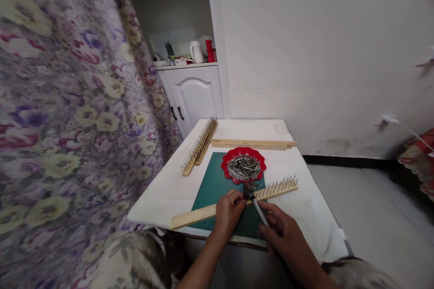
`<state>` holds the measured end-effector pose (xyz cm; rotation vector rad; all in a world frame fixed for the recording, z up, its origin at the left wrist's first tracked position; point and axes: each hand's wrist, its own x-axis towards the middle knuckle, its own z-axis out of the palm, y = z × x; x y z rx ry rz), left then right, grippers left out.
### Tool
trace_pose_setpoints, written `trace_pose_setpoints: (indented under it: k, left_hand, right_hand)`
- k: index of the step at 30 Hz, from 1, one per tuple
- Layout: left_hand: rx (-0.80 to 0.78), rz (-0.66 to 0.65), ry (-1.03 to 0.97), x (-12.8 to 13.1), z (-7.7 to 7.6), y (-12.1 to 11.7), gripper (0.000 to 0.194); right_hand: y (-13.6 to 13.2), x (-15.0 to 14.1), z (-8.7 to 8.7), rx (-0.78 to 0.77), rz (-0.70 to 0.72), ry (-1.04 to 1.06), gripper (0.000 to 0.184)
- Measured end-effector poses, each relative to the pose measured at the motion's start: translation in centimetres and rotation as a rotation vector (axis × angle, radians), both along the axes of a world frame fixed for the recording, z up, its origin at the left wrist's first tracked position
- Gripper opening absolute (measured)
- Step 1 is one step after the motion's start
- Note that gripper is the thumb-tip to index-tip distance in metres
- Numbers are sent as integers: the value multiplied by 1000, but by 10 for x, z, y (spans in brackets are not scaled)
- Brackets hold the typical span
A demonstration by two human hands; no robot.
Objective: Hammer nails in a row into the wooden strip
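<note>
My right hand (284,231) grips a hammer (259,212) by its handle, the dark head over a long wooden strip (195,217). Close to the head, my left hand (229,211) rests at the strip with thumb and fingers pinched together; whatever is between them is hidden. Small holes dot the strip's left part, while upright nails (281,186) stand along its right part. The strip lies slantwise across a green mat (212,180). Just beyond it, a red scalloped bowl (225,168) holds a heap of loose nails (244,166).
Two nail-studded strips (202,144) lie at the table's back left. More wooden strips (252,144) lie across the back. A white cloth covers the table (162,198). A flowered curtain (84,122) hangs at left; a white cabinet (195,95) stands behind.
</note>
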<state>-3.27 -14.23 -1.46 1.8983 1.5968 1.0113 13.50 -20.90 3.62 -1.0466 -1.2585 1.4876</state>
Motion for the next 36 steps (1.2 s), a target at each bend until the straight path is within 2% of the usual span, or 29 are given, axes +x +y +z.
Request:
trace_pose_setpoints:
  k: [9, 12, 19, 24, 29, 33, 36]
  left_hand:
    - [6, 8, -2, 1, -1, 0, 14]
    - [9, 7, -7, 1, -1, 0, 13]
    - [0, 9, 22, 1, 1, -1, 14]
    - [6, 4, 5, 2, 1, -3, 13]
    - [-10, -3, -20, 1, 1, -4, 12]
    - [-1, -50, -66, -7, 9, -4, 13]
    - [41, -37, -43, -18, 23, 6, 15]
  right_hand:
    - [0, 2, -3, 2, -4, 13, 43]
    - [1, 2, -2, 0, -29, 21, 45]
    - [-1, 1, 4, 8, 8, 18, 44]
    - [0, 4, 9, 27, -79, 96, 46]
    - [3, 8, 7, 19, -110, 111, 47]
    - [5, 9, 5, 45, -127, 109, 45]
    - [7, 10, 4, 53, -140, 121, 45]
